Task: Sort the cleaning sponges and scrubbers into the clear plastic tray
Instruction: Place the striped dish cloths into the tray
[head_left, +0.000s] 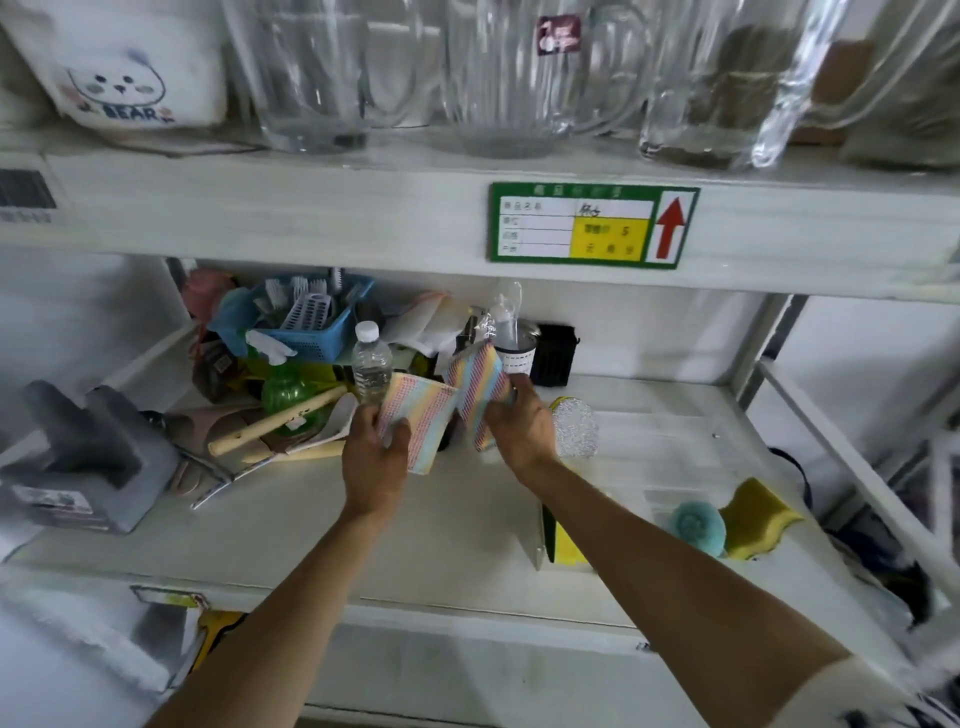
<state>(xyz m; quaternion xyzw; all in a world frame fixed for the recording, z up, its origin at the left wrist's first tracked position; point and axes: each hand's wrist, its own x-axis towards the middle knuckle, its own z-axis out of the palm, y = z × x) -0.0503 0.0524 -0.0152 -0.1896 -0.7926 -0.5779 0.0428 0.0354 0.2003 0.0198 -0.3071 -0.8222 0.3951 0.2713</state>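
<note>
My left hand (375, 451) grips a flat rainbow-striped sponge pad (422, 421) over the middle of the white shelf. A second rainbow-striped pad (478, 387) is held tilted in my right hand (519, 426), and the two pads meet at their lower edges. Just right of that hand a silvery mesh scrubber (574, 428) stands on the shelf. The clear plastic tray (675, 447) covers the right part of the shelf; near its front lie a teal round scrubber (697, 526) and a yellow wavy sponge (756, 517). Another yellow sponge (567, 548) shows under my right forearm.
A clear water bottle (371, 364), a green spray bottle (285, 387), wooden utensils (275, 418) and a blue basket (317, 322) of brushes crowd the back left. A grey block (88, 457) fills the left end. Glass jugs (498, 78) stand on the shelf above.
</note>
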